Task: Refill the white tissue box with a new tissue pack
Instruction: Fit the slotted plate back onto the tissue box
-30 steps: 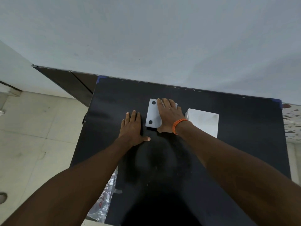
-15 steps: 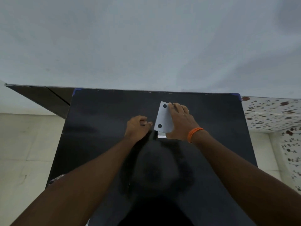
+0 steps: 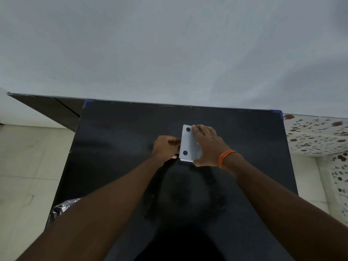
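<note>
Bench (image 3: 116,166): black top, bare near the viewer; crinkled plastic wrap (image 3: 62,208) showing past its near-left edge.
Left grip (image 3: 165,147): fingers curled and pressed together at the left long edge of the box, touching it; whether anything is pinched cannot be told.
Right grip (image 3: 207,146): spread flat on top of the box, fingers pointing away, thumb at the near right corner; orange wristband (image 3: 225,157) on the wrist.
White tissue box (image 3: 188,142): resting on the bench near its middle, between the two hands; white panel with two black dots uppermost, probably the underside.
Long axis: running near to far, tilted slightly; left hand along one long side, right hand covering the other half.
Key relation: panel edge directly right of the left fingertips, so probably the edge to be pried or slid while the right hand steadies.
Contents: interior hidden; full or empty cannot be told.
New tissue pack: not identifiable in view.
Far side: pale wall (image 3: 169,53) beyond the bench's rear edge.
</note>
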